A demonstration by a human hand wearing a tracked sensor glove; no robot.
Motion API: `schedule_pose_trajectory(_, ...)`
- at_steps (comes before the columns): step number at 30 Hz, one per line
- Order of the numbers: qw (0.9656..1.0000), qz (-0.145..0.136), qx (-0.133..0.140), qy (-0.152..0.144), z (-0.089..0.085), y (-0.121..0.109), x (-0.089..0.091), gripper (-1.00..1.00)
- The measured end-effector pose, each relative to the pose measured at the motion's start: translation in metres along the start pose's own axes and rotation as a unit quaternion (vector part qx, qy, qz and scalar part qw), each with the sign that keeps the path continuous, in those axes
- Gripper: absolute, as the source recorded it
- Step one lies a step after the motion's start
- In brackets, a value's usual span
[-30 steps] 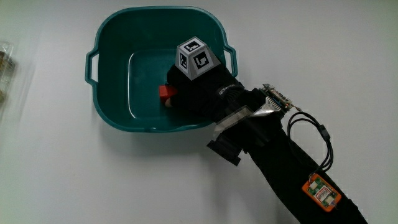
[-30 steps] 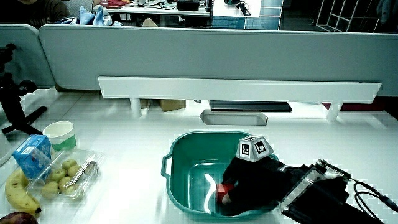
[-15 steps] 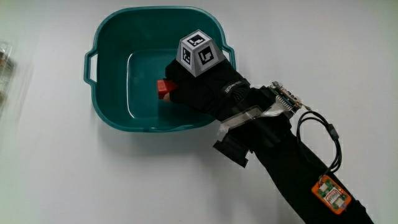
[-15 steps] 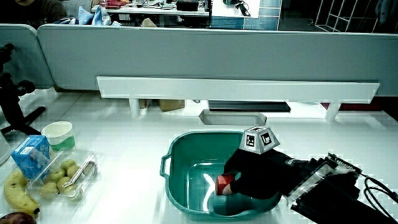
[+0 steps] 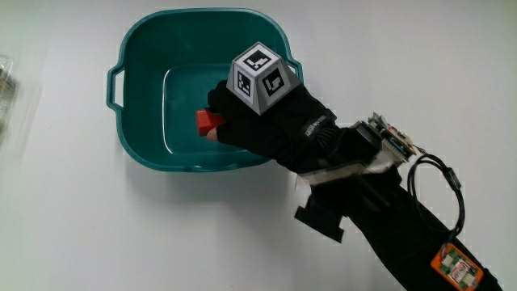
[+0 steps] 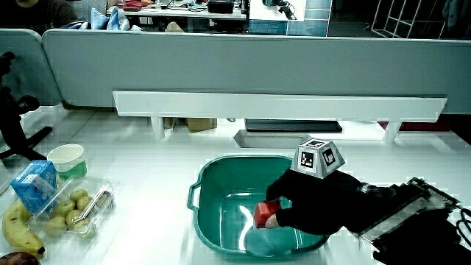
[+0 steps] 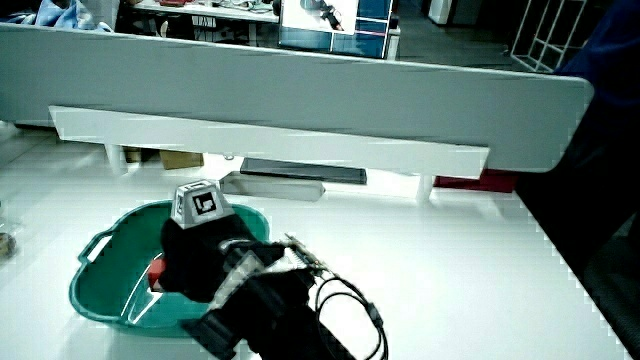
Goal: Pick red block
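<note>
— While your hand (image 5: pixel 271 121) reached into the teal basin (image 5: pixel 145 48), what changed?
— You raised it: the red block (image 5: pixel 208 122), pinched at your fingertips (image 6: pixel 274 218), had climbed from near the floor toward the rim, so your pick looked nearly done.
— And the count, nearest first?
— One banana (image 6: pixel 16 228) at the table's edge, one clear tray of fruit (image 6: pixel 73 208), one blue carton (image 6: pixel 34 184), one block in one basin, then one paper cup (image 6: pixel 66 158).
</note>
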Motion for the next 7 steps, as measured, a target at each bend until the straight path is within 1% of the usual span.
schedule_pose_trajectory(1,1.0,0.003,0.007,-0.005,0.002,-0.004,-0.002,1.0)
schedule_pose_trajectory(2,1.0,0.005,0.005,-0.007,0.002,-0.006,-0.003,1.0)
schedule_pose_trajectory(3,0.9996,0.003,0.023,-0.015,0.002,-0.01,-0.004,1.0)
schedule_pose_trajectory(4,0.9998,0.015,0.012,-0.01,0.005,-0.015,-0.007,1.0)
schedule_pose_trajectory(5,0.9994,0.009,0.025,-0.022,0.005,-0.018,-0.008,1.0)
schedule_pose_trajectory(6,0.9993,0.004,0.027,-0.025,0.004,-0.022,-0.008,1.0)
schedule_pose_trajectory(7,0.997,-0.009,0.062,-0.044,0.002,-0.024,-0.007,1.0)
